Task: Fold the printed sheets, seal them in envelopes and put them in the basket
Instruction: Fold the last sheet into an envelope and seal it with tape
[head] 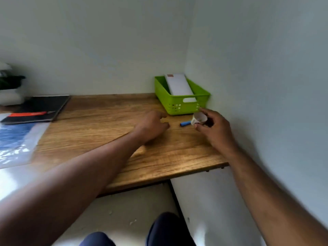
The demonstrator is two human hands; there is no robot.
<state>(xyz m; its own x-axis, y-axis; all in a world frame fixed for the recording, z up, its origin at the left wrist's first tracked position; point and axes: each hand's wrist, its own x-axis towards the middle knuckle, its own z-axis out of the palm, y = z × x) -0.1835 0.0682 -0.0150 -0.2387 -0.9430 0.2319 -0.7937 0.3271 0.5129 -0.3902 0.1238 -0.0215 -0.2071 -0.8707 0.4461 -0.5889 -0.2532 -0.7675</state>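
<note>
White envelope [179, 85] in green basket [160, 92]

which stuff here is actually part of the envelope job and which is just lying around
Part of the job:
- green basket
- white envelope standing in the basket
- roll of tape, held by the right hand
- left hand, holding nothing

Lying about:
- blue cap-like piece on the wooden desk
- black booklet
- clear plastic sleeve
</note>
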